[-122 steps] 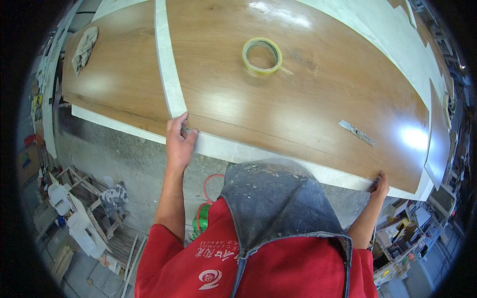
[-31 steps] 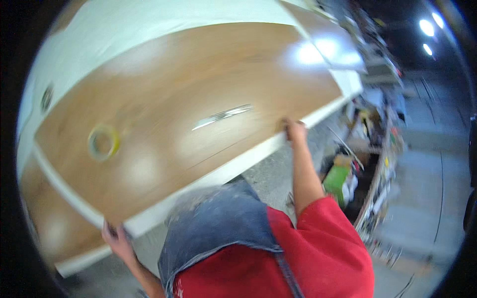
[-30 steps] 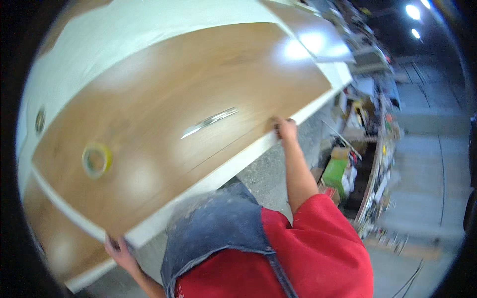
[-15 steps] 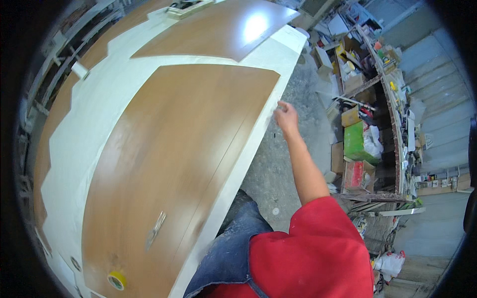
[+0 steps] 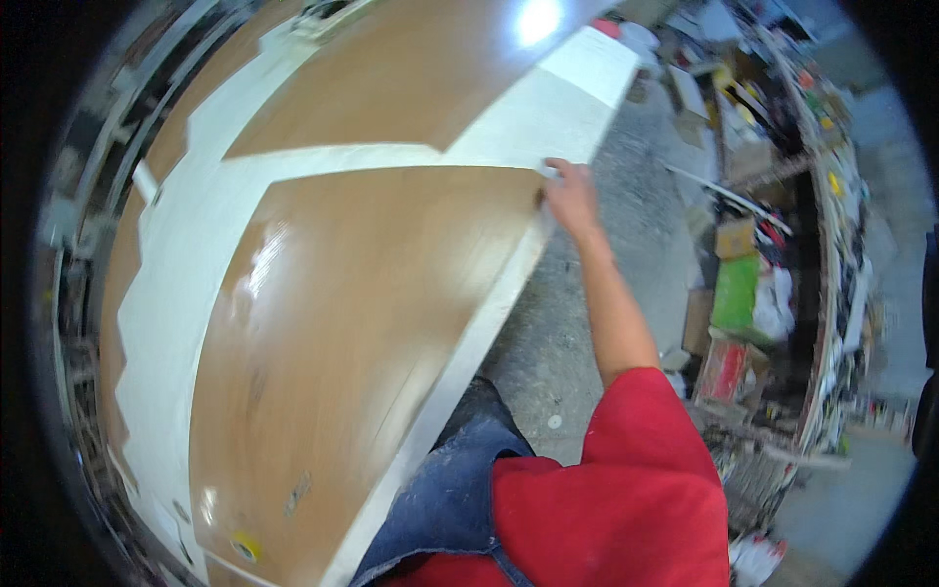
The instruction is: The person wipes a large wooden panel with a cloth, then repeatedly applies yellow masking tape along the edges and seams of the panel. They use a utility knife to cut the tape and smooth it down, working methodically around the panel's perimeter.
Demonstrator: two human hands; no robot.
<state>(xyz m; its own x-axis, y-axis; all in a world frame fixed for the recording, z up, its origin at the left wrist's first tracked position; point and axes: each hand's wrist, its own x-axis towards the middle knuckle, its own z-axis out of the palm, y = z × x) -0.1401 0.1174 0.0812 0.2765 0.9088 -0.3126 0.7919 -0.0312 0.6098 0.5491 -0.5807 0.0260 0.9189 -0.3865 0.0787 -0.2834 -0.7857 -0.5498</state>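
My right hand (image 5: 572, 199) is at the far right corner of a large brown wood-look panel (image 5: 323, 323), fingers bent round the corner in what looks like a grip. Motion blur hides the exact contact. The panel lies on a white worktable (image 5: 156, 303). On its near part rest a slim, blurred metal tool (image 5: 296, 494), perhaps a cutter, and a yellow roll of tape (image 5: 245, 548). My left hand is out of the picture.
A second brown panel (image 5: 391, 78) lies beyond the first on the table. To the right, past a strip of concrete floor (image 5: 636, 215), stands a cluttered shelf with a green box (image 5: 736, 292) and a red-and-white box (image 5: 726, 370).
My right hand has moved from beside the table's edge onto the panel's far right corner, its fingers closing there. White glare streaks now show on the panel's left part. The view has shifted.
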